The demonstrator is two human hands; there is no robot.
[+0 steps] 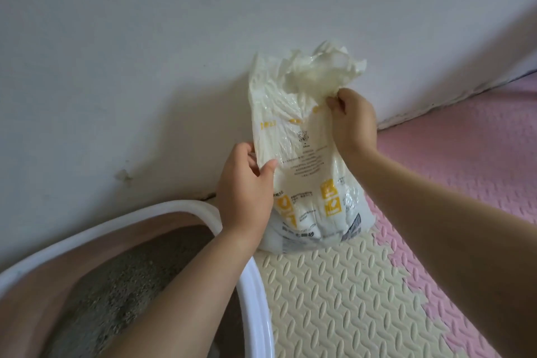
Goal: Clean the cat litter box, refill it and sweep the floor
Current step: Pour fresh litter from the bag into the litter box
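Observation:
A white plastic litter bag (305, 151) with yellow print stands upright on the foam mat against the wall, its top crumpled and open. My left hand (245, 186) grips the bag's left side at mid-height. My right hand (353, 119) pinches the crumpled plastic near the top on the right. The litter box (252, 285), white-rimmed with pink inner walls, sits at the lower left and holds grey-brown litter (122, 279); my left forearm crosses over it.
A white wall (145, 52) rises directly behind the bag and the box. Cream foam floor tiles (334, 299) lie under and in front of the bag, with pink tiles (465, 168) to the right.

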